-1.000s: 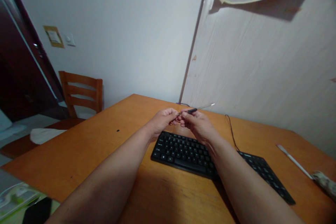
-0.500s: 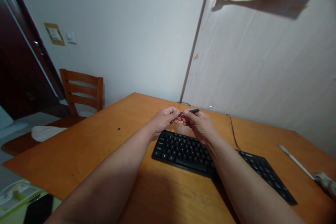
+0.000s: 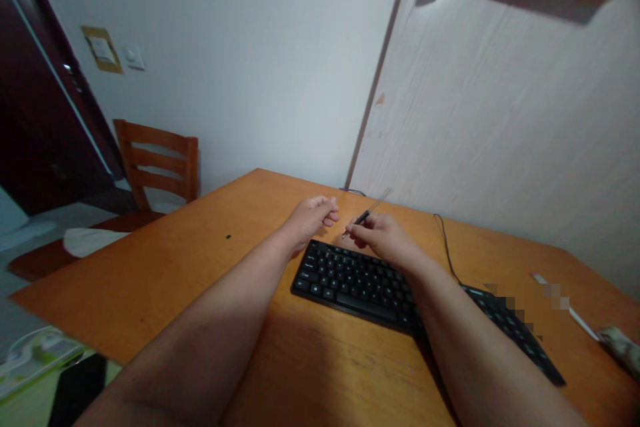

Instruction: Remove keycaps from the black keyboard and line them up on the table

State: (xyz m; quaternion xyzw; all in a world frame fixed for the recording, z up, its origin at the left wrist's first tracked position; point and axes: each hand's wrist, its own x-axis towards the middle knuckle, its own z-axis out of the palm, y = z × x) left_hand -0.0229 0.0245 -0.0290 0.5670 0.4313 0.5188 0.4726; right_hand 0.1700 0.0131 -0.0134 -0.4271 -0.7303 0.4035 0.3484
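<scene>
Where the slim tool [image 3: 361,217] was: in the right hand [image 3: 381,237], at that hand's fingertips, just beyond the back edge of the keyboard [image 3: 345,290]; whether its low end touched the bench [image 3: 195,273] could not be told.
Right grip: closed in a pinch, thumb and fingers drawn together on the slim tool near its dark handle.
Left grip: the left hand [image 3: 314,213] had its fingers curled in with little opening; nothing showed in it, though the inside was hidden, so a small thing held there could not be ruled out.
Slim tool from the left hand: to its right, with a gap between; the right hand was the nearer one, being in contact.
Long axis: slanted, from low at the left to high at the right, crossing the line between the two hands.
Pointing: the small shiny end faced down and leftward, towards the keyboard's back edge; the thin, pale stem rose up and rightward, towards the wall.
Keyboard: flat on the bench, below both hands, partly covered by the right forearm.
Cord: a thin dark cord [image 3: 445,250] lay to the right of the right hand, well apart from the slim tool.
</scene>
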